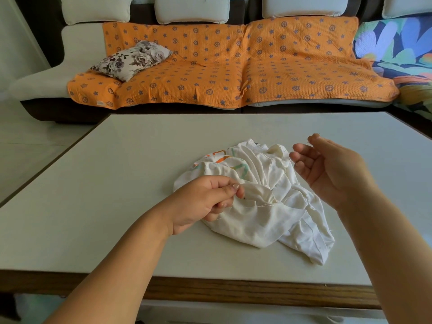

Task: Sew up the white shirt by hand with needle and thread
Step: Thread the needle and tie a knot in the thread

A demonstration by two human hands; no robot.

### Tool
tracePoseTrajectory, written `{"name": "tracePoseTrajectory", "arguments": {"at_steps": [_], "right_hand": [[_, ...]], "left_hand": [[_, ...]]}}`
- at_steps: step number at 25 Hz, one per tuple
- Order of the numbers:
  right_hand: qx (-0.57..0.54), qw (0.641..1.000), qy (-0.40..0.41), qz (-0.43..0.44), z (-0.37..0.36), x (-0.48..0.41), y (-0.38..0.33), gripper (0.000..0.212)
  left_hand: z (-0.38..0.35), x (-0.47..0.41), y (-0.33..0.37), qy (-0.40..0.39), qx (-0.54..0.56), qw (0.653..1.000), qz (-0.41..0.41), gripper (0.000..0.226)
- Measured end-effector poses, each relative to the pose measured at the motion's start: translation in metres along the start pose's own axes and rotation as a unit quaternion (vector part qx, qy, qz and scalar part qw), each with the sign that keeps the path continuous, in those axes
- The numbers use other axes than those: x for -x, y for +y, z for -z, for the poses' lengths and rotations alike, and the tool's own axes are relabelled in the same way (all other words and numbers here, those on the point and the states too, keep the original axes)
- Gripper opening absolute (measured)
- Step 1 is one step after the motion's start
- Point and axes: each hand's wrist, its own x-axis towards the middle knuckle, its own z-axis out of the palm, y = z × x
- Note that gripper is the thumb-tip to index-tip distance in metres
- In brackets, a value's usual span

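Mid-frame, the left hand (210,197) pinches a fold of the shirt (268,218) lying on the table (117,171). At right, the raised right hand (327,164) pinches what seems to be the needle (308,142), its other fingers loose. Draw the thread (259,204) taut gently while holding the fold steady.

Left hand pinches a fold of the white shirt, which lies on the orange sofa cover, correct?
No. The head view shows the white shirt lying on the pale table, not on the orange sofa cover behind it. The left hand does pinch a fold of it.
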Motion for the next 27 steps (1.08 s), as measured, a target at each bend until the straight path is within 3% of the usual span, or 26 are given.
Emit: {"name": "tracePoseTrajectory", "arguments": {"at_steps": [15, 23, 27], "right_hand": [[-0.055, 0.997, 0.057, 0.01, 0.014, -0.01, -0.002, 0.019], [-0.049, 0.994, 0.094, 0.037, 0.018, -0.012, -0.003, 0.019], [0.011, 0.991, 0.118, 0.063, 0.024, -0.012, -0.003, 0.018]], "left_hand": [[0.015, 0.005, 0.001, 0.026, 0.038, 0.999, 0.003, 0.024], [0.023, 0.006, 0.0, 0.024, 0.064, 0.998, -0.007, 0.02], [0.036, 0.01, 0.0, 0.027, 0.093, 0.995, -0.024, 0.02]]}}
